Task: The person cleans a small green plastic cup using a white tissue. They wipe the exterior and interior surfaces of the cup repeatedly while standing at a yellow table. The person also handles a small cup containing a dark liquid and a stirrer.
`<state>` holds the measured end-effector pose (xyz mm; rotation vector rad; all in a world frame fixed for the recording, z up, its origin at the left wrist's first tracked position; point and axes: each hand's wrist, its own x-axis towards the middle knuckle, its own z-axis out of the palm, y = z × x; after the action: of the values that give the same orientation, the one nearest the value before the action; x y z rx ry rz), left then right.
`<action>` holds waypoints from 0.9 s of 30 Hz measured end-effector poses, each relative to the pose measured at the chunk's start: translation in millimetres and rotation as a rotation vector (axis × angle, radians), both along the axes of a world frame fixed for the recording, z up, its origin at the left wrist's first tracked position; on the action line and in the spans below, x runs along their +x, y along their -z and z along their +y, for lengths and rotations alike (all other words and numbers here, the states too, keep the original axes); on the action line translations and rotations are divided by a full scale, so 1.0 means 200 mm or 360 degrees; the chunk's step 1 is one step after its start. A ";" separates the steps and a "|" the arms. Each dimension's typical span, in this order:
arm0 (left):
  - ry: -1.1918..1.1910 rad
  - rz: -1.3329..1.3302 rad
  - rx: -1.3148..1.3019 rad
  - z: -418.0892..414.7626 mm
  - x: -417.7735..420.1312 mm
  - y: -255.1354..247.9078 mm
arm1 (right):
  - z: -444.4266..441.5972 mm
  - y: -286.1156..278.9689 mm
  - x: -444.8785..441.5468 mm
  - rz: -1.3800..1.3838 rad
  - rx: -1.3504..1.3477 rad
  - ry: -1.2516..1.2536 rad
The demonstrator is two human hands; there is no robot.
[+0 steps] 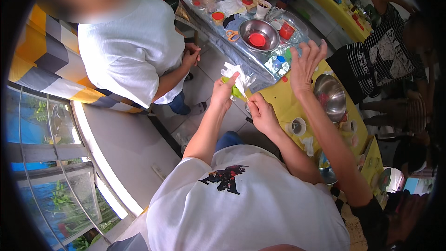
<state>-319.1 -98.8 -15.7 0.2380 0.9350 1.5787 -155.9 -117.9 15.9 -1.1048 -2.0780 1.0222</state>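
Observation:
My left hand (223, 94) grips a lime-green object (237, 91), possibly a small mould or cup, together with a crumpled white tissue (240, 76). The thumb presses the tissue against the green piece. Just to the right, my right hand (263, 113) pinches a thin stick (246, 97) whose upper end meets the tissue; the exact contact is too small to make out. Both hands are raised in front of my body, over the gap beside the yellow-covered table (275, 99).
Another person's arm (324, 125) reaches across from the right. A person in white (122, 48) stands at the left. The foil-covered table (217, 36) carries a steel bowl (244, 29), orange-handled scissors (231, 35) and a red-filled cup (286, 31). A cup (297, 126) and steel bowl (336, 103) stand nearby.

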 end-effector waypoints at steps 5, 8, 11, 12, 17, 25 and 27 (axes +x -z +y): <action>0.0080 -0.0271 -0.0148 0.04 0.00 0.09 | 0.00 0.06 0.01 -0.0003 0.0092 0.0071; 0.0164 -0.0304 -0.0242 0.05 0.04 0.15 | -0.03 0.07 0.06 -0.0082 -0.0117 0.0177; -0.0143 -0.0185 -0.0419 0.08 0.03 0.23 | -0.08 0.03 0.09 -0.0136 -0.0357 0.0163; -0.0351 -0.0270 -0.0405 0.13 -0.15 0.44 | -0.13 0.02 0.10 -0.0069 -0.0304 0.0117; -0.0002 -0.0052 -0.0247 0.10 -0.13 0.30 | -0.18 0.00 0.24 0.0052 -0.0307 0.0211; 0.0369 0.0055 -0.0084 0.00 0.13 0.01 | -0.16 -0.03 0.29 0.0210 -0.0236 0.0335; 0.0464 0.0122 -0.0096 -0.02 0.14 -0.02 | -0.16 -0.01 0.29 0.0238 -0.0236 0.0333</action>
<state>-290.2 -102.4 -10.7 0.3770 0.9588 1.2794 -98.1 -149.7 17.7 -1.2490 -1.7521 1.1313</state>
